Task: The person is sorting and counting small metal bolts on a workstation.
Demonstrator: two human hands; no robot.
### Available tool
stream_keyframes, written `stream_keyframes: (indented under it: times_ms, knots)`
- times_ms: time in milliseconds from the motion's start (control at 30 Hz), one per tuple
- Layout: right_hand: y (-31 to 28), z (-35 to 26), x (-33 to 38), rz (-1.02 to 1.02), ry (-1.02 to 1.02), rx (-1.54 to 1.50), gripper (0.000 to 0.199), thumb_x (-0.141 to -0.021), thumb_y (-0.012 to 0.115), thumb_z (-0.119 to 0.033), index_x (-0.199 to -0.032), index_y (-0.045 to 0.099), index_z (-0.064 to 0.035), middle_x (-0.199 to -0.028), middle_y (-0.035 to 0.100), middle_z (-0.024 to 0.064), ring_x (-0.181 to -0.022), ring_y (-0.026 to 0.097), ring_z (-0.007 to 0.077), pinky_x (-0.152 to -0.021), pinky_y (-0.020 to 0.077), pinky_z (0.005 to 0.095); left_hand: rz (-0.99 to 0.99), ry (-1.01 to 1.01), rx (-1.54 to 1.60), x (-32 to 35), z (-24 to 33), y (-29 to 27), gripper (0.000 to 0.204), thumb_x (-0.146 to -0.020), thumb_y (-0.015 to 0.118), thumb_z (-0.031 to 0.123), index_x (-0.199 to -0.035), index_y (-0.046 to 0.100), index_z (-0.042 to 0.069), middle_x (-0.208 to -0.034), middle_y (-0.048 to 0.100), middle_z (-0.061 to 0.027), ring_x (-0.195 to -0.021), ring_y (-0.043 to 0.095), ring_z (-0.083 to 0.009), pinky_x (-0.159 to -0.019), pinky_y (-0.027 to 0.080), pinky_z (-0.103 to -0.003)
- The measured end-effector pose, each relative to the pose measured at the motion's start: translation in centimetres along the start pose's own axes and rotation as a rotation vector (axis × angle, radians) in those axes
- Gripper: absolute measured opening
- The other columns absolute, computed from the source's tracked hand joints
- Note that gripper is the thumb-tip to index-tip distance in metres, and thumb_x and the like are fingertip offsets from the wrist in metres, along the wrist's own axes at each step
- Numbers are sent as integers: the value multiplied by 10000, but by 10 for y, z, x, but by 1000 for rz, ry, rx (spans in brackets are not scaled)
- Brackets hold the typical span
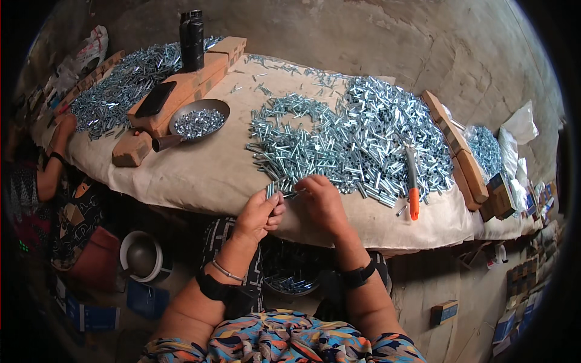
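Note:
Close to the table's front edge, my left hand (255, 216) is closed, with a few thin metal bolts (270, 189) poking up between thumb and fingers. Just right of it, my right hand (324, 204) hovers at the near edge of the pile with its fingers curled in. Whatever its fingertips pinch, if anything, is too small to make out. Beyond both hands spreads a heap of shiny long bolts (296, 148). It runs into a larger mound of short metal sleeves (387, 130) on the right.
Left of the pile, a pan (223, 111) of small metal parts leans by bricks (209, 78) bearing a phone (155, 99) and a black bottle (192, 42). An orange-ended tool (414, 202) lies on the right. At far left, another person's hand (65, 126) touches a second heap.

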State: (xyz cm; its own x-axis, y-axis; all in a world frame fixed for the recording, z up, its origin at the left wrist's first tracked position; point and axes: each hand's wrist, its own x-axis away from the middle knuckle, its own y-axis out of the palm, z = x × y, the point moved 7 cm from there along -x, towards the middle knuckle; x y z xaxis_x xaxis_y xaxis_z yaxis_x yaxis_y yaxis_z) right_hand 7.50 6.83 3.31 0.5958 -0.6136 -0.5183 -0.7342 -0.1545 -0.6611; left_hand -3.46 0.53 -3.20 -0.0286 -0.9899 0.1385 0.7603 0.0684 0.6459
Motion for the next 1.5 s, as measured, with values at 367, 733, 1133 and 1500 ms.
stream_keyframes:
  times_ms: [367,733,1133,1500]
  knots:
    - [-5,0,2,-57,-35,254,118,-708,556,-31,-822,548,-59,-807,525,107,-813,525,311,-677,438,387,279,538,-1716,-6,33,31,223,-742,532,16,-929,413,-9,-712,588,-224,-702,597,-376,-584,453,-466]
    - [-21,18,7,129,119,179,164,-752,555,-23,-903,563,-88,-837,538,103,-810,550,304,-678,459,383,302,626,-1752,-3,32,23,110,-771,531,35,-833,447,1,-647,574,-167,-581,583,-313,-547,453,-427]
    - [-4,-24,-7,101,-157,43,225,-713,561,27,-924,571,-51,-884,562,118,-835,560,309,-699,465,370,29,-67,-5,-11,6,1,143,-908,485,141,-1015,469,47,-735,536,-86,-451,397,-59,-361,276,-147]
    - [19,-2,-3,16,147,327,270,-678,667,-84,-912,535,-57,-824,584,151,-808,550,340,-681,435,432,-108,37,220,-29,-11,-1,135,-901,510,155,-986,488,51,-723,549,-49,-445,369,-34,-358,239,-152]
